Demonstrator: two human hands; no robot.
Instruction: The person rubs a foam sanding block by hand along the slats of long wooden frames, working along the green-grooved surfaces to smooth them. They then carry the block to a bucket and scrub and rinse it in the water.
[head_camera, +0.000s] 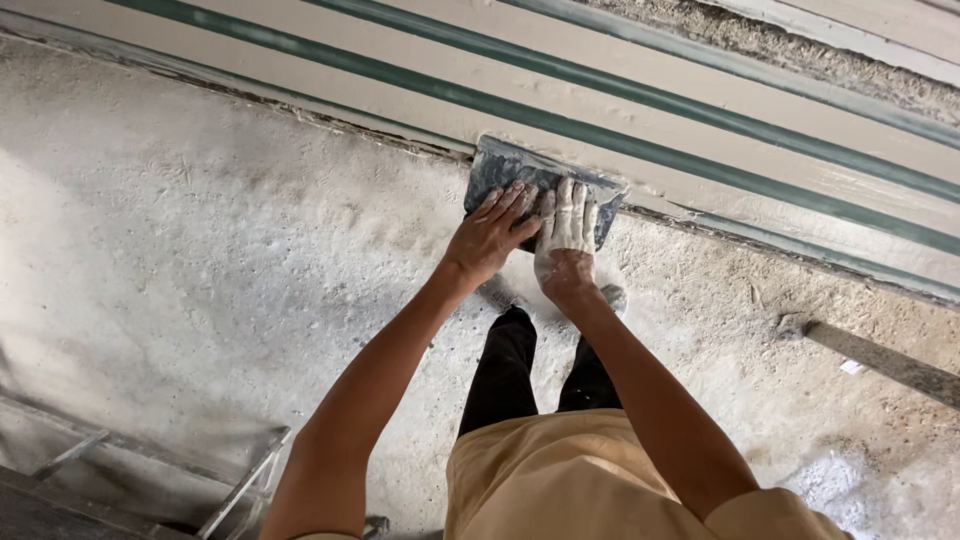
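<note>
Head view, looking down along the person's body toward the foot of a wall. Both hands press flat on a dark grey rectangular trowel (540, 185) whose far edge lies against the lowest beige band of a striped wall (700, 110); the trowel sits tilted, its left end slightly higher in the picture than its right. The left hand (492, 232) is bare of plaster, fingers spread and laid on the trowel's near left part, palm open rather than curled. The right hand (566, 235) is coated in pale plaster, its fingers extended side by side on the trowel's near right part, likewise flat and not clamped around anything. The two hands lie just beside each other, thumbs nearly meeting. The wall carries long beige bands separated by narrow green stripes, running diagonally from upper left to lower right. Below it spreads a rough grey concrete floor (200, 250), dusted with whitish powder. Black trousers (505, 370) and a tan shirt (560, 480) fill the lower centre, with a grey shoe (612, 297) just under the right wrist. A metal frame (240, 485) stands at lower left, and a small white scrap (851, 367) lies on the floor at right.
</note>
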